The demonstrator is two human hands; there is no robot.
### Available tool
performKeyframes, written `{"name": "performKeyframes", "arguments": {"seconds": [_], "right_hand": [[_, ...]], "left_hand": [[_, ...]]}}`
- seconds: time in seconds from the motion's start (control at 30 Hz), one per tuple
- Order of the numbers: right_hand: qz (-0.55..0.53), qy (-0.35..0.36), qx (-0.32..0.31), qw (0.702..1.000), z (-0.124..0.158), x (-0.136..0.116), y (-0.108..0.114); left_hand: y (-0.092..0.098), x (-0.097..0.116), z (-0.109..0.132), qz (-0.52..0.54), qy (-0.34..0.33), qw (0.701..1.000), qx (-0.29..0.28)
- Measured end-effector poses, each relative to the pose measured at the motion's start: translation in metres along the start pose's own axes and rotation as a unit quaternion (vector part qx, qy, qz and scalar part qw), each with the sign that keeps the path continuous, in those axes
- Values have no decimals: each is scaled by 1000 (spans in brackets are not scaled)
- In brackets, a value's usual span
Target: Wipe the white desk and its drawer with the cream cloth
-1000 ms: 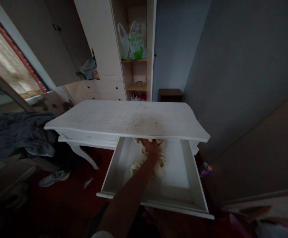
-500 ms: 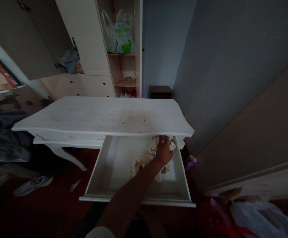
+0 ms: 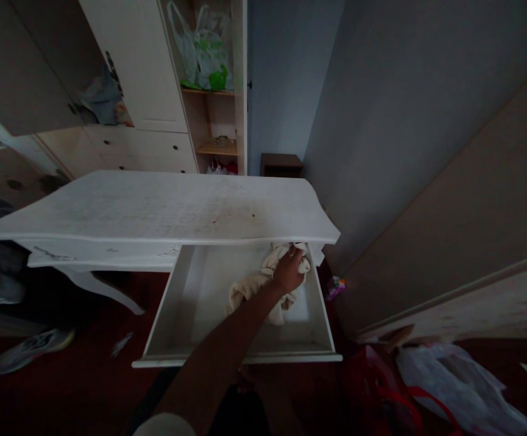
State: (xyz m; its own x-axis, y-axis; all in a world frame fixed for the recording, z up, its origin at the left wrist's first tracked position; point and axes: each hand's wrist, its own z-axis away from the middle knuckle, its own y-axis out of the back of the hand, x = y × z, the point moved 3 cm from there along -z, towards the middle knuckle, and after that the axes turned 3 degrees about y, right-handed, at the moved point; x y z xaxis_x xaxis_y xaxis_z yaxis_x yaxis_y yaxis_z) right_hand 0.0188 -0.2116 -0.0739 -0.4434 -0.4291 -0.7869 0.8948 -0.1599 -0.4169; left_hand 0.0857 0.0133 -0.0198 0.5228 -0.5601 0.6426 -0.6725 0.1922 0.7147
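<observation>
A white drawer (image 3: 202, 303) is pulled out from a white desk (image 3: 163, 206). Inside it, toward the right, lies a crumpled cream cloth (image 3: 247, 287). My left hand (image 3: 289, 272) reaches into the drawer with its fingers closed on the cloth near the back right corner. My left forearm crosses the front rim and hides part of the cloth. Below the drawer front, in deep shadow, is my right hand (image 3: 245, 376); its fingers are too dark to make out.
A plastic bag (image 3: 211, 60) sits on a shelf behind the desk. A shoe (image 3: 31, 350) lies on the floor at left. A red bag (image 3: 372, 387) and a whitish plastic bag (image 3: 454, 381) are at lower right. A small purple box (image 3: 334, 287) stands beside the desk.
The view has shifted to the right, so the desk and drawer appear further left. My left hand stays on the cloth at the drawer's right side.
</observation>
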Motion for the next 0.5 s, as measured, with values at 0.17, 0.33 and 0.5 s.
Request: {"name": "performKeyframes", "arguments": {"seconds": [0.17, 0.33, 0.5], "right_hand": [[9, -4, -6, 1000, -4, 3, 1], [17, 2, 1, 1000, -6, 9, 1], [19, 22, 21, 999, -11, 14, -1]], "left_hand": [[1, -2, 4, 19, 49, 998, -34], [1, -3, 9, 86, 62, 994, -32], [0, -2, 17, 115, 47, 992, -20]]}}
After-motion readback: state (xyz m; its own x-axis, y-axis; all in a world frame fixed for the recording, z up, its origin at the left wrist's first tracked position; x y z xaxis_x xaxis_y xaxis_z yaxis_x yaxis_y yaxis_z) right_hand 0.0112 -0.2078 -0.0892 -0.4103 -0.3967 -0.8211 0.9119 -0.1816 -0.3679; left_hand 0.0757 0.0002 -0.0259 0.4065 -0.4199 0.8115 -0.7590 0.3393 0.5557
